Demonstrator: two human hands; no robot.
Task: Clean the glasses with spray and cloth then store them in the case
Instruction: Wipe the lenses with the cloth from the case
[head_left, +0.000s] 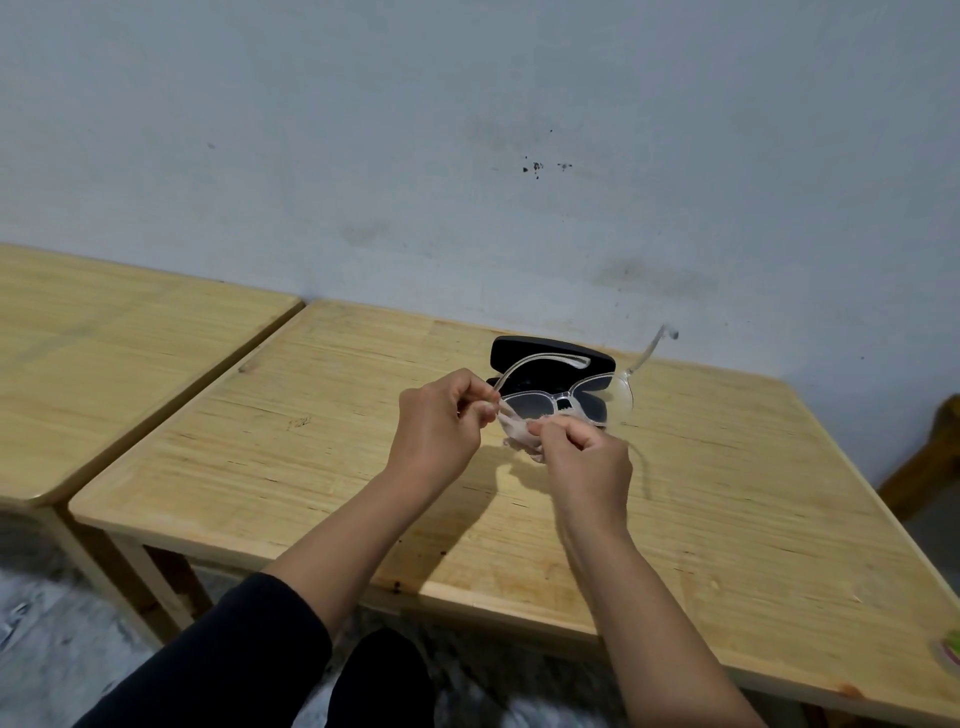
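Clear-framed glasses (563, 399) are held above the wooden table (322, 467), arms unfolded and pointing away from me. My left hand (441, 428) pinches the left corner of the frame. My right hand (587, 460) presses a small pale pink cloth (519, 434) against the lower edge of the left lens. Just behind the glasses lies a black glasses case (550, 356), open, partly hidden by the frame. No spray bottle is in view.
A second wooden table (104, 338) stands to the left, a narrow gap between the two. A grey wall (467, 156) runs behind both. A small green and pink object (950, 649) sits at the table's right front edge.
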